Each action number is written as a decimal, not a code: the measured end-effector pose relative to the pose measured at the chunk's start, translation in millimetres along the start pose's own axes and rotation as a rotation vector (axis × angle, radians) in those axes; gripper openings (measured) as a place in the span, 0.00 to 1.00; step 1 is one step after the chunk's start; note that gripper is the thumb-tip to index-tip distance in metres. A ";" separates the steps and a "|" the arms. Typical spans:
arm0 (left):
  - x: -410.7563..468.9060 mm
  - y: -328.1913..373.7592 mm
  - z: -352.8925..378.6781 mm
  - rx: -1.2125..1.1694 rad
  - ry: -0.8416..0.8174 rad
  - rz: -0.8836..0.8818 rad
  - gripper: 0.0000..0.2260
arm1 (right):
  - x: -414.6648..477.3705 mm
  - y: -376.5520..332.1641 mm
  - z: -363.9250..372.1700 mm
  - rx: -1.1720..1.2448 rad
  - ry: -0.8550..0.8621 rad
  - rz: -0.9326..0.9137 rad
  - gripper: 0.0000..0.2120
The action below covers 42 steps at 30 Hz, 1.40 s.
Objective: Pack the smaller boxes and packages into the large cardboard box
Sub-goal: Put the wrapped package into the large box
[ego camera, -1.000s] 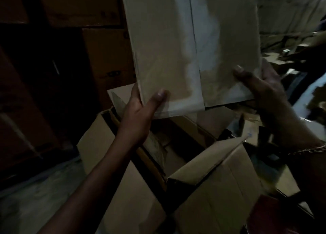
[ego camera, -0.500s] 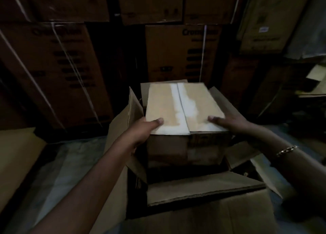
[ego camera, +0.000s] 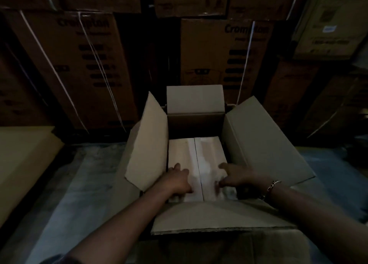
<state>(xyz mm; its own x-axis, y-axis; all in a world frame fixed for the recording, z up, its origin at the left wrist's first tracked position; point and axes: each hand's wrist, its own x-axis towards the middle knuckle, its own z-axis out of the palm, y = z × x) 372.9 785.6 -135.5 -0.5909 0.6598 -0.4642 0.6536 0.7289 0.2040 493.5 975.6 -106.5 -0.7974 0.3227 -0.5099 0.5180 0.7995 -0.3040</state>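
Observation:
The large cardboard box (ego camera: 258, 138) stands on the floor in front of me with all its flaps open. Inside it, at the near end, lies a smaller box (ego camera: 199, 154) with a pale taped top and a seam down its middle. My left hand (ego camera: 177, 179) rests flat on the left half of that top, fingers spread. My right hand (ego camera: 237, 176), with a bracelet at the wrist, presses on the right half near the edge. The far part of the large box's inside is dark.
Tall stacks of printed, strapped cartons (ego camera: 83, 64) wall off the back. A pale flat cardboard piece (ego camera: 22, 154) lies at the left. Grey floor (ego camera: 83, 184) shows left and right of the box.
The smaller box has gone from held up high, to the box's mouth, to down inside it. My hands have moved from its edges onto its top.

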 end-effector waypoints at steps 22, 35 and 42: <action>46.2 4.1 30.2 0.296 -0.137 0.034 0.44 | 65.4 -14.3 32.9 -0.535 0.066 -0.287 0.30; 47.6 -2.2 30.6 0.225 -0.143 -0.039 0.57 | 73.1 -3.1 52.1 -0.324 0.143 -0.177 0.42; 48.6 4.7 23.8 0.287 -0.207 -0.088 0.56 | 69.6 -7.2 49.7 -0.555 0.228 -0.293 0.32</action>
<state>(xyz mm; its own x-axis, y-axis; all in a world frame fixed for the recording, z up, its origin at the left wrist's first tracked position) 358.5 816.7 -177.6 -0.5618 0.5242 -0.6400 0.7278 0.6809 -0.0812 449.6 967.1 -179.8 -0.9581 0.1024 -0.2676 0.0820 0.9929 0.0866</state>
